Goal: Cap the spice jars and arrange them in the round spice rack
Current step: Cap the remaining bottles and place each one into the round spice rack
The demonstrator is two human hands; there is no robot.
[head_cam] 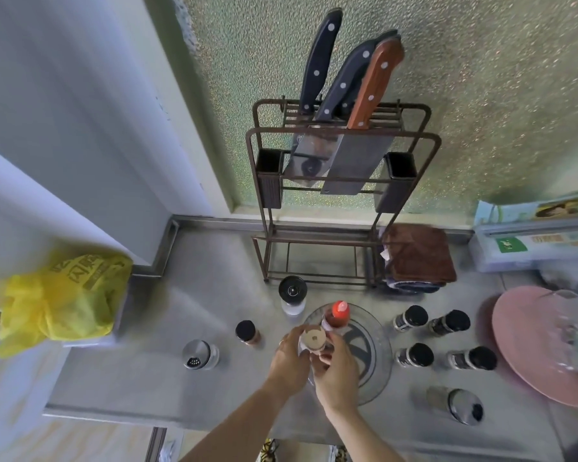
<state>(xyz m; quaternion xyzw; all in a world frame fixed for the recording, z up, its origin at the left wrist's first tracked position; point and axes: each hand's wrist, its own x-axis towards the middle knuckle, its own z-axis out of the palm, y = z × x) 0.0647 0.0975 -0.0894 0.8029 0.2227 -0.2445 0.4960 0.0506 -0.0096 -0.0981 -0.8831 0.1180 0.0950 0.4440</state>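
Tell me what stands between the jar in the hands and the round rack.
Nothing visible does. Both hands hold the open jar right over the near left edge of the round rack. A red-capped bottle already stands on the rack just behind it, leaving the rest bare.

The yellow plastic bag (64, 298) at the counter's left edge carries dark printed characters, crumpled and turned so I can't read them. The boxes (534, 241) at the back right corner bear a green label with white marks, too blurred to make out. The spice jars' labels (401, 322) are illegible too.
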